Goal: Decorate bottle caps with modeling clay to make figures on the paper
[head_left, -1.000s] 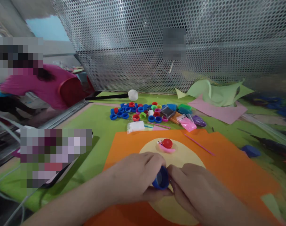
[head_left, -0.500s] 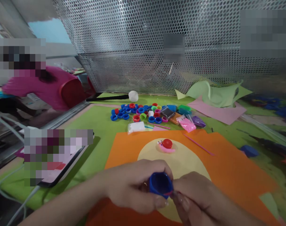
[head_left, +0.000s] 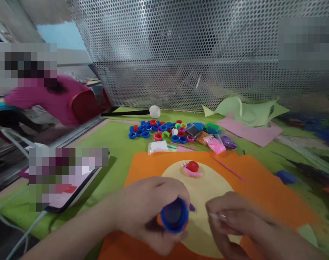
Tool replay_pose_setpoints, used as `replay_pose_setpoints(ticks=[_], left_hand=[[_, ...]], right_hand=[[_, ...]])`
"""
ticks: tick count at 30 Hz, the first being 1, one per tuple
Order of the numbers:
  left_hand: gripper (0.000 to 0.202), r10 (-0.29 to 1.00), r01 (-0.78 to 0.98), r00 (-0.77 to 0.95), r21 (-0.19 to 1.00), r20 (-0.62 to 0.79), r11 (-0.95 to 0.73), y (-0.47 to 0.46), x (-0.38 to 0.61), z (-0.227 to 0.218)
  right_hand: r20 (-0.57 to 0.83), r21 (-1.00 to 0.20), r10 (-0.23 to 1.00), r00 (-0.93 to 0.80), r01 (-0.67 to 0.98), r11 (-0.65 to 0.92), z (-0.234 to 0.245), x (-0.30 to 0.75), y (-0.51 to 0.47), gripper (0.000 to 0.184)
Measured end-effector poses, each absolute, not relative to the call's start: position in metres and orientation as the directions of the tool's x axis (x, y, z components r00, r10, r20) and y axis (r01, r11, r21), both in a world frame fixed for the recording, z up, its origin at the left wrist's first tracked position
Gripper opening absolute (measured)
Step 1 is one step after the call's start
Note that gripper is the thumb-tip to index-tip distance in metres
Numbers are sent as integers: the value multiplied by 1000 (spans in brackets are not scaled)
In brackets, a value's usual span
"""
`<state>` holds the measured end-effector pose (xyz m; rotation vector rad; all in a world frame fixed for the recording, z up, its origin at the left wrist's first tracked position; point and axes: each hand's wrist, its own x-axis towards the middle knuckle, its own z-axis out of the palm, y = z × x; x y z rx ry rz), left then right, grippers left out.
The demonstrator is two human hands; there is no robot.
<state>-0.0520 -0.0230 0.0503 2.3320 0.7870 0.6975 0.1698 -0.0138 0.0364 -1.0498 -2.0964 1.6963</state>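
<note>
Blue plastic cap (head_left: 175,215) is in your left hand (head_left: 150,209), fingers curled round its side, thumb side low, open mouth tipped up toward you. Reads as a steadying grip: wrapping the wall leaves the inside visible and the right-hand side reachable. Reddish-orange bit shows along the cap's lower edge; can't tell if it's attached or just behind.

Small purple piece (head_left: 192,207) pokes out just right of the cap. Can't tell whether it joins the cap or sits beyond it.

Your right hand (head_left: 232,216) is apart from the cap, fingers curled in. Blur hides whether the tips meet or pinch anything, so can't tell.

Both hands are over the cream circle (head_left: 205,193) on the orange sheet (head_left: 251,187), probably there as a plain backdrop and work surface. Pink figure with a red cap on its back (head_left: 193,169) stands near the circle's far edge, likely set there to be out of your hands' way. Pink stick (head_left: 229,168) lies to its right on the orange. Loose bottle caps (head_left: 145,134) and the pink packet (head_left: 216,145) sit farther back, presumably as supplies within reach.
</note>
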Motion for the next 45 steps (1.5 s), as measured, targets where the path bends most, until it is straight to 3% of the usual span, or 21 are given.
replay_pose_setpoints(ticks=[2, 5, 9, 14, 16, 18, 22, 26, 31, 34, 41, 43, 45], left_hand=[[13, 657, 537, 663, 384, 358, -751, -23, -48, 49], [8, 606, 635, 698, 61, 381, -770, -23, -41, 45], [16, 527, 630, 732, -132, 433, -766, -22, -36, 40], [21, 421, 607, 750, -278, 510, -744, -25, -34, 37], [21, 402, 603, 756, -309, 517, -735, -26, -33, 36], [23, 405, 607, 751, -304, 522, -734, -27, -31, 35], [24, 437, 609, 736, -225, 516, -761, -30, -30, 39], [25, 438, 585, 725, -141, 532, -798, -33, -32, 44], [24, 429, 539, 703, -32, 567, -841, -35, -36, 46], [28, 409, 572, 701, -118, 585, -812, -36, -36, 45], [27, 349, 615, 750, -398, 561, -681, -37, -23, 35], [27, 365, 620, 759, -427, 539, -659, -37, -19, 32], [29, 381, 625, 760, -431, 527, -651, -38, -17, 31]], right_hand=[[-256, -909, 655, -711, 407, 86, 36, 160, -15, 43], [-98, -819, 705, -703, 459, 344, 30, 144, -15, 32], [51, -576, 786, -617, 624, 528, 19, 138, -13, 25], [349, -286, 660, -665, 596, 751, 15, 140, -13, 15], [446, -153, 602, -663, 606, 781, 14, 137, -14, 15], [471, -108, 573, -670, 601, 792, 14, 135, -14, 16], [427, -296, 587, -688, 507, 810, 16, 137, -15, 16], [307, -480, 657, -689, 484, 732, 25, 145, -20, 20], [389, -572, 667, -636, 400, 716, 32, 146, -26, 19], [384, -552, 679, -625, 434, 712, 29, 144, -24, 17], [458, -231, 662, -593, 639, 733, 15, 137, -15, 14], [438, -221, 708, -555, 696, 683, 11, 135, -14, 13], [398, -296, 753, -524, 703, 646, 9, 134, -14, 14]])
